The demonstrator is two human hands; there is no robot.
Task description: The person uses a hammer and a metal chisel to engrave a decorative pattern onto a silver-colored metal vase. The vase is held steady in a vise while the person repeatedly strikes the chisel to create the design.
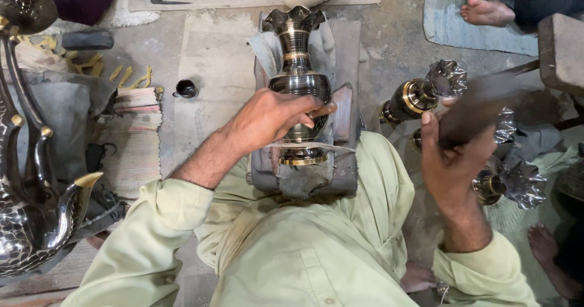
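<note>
From where I watched, the biggest thing in view was the grey padded cloth rest (347, 161) spread over the person's lap, near the middle of the scene. On it lay a dark metal vase (297, 82) with brass bands, its fluted mouth pointing to the far side and its brass foot toward the person. At the far left stood a large dark metal bird figure (36, 222) with a brass beak, its body covered in a hammered scale pattern. To the right, on the floor, lay several more dark vases (420, 97) with ruffled rims, close together.

The left hand (274, 120) lay over the belly of the vase on the rest, fingers curled round it and pressing it down, and I could not see whether a small tool was pinched between them. The right hand (453, 155) was raised to the right of the rest, well apart from the vase, fingers wrapped tight round the handle of a dark wooden mallet (486, 103), which showed blurred.

On the far floor left of the rest sat a small black pot (186, 89). At the far right edge, another person's bare foot (485, 12) rested on a blue cloth (444, 24).
</note>
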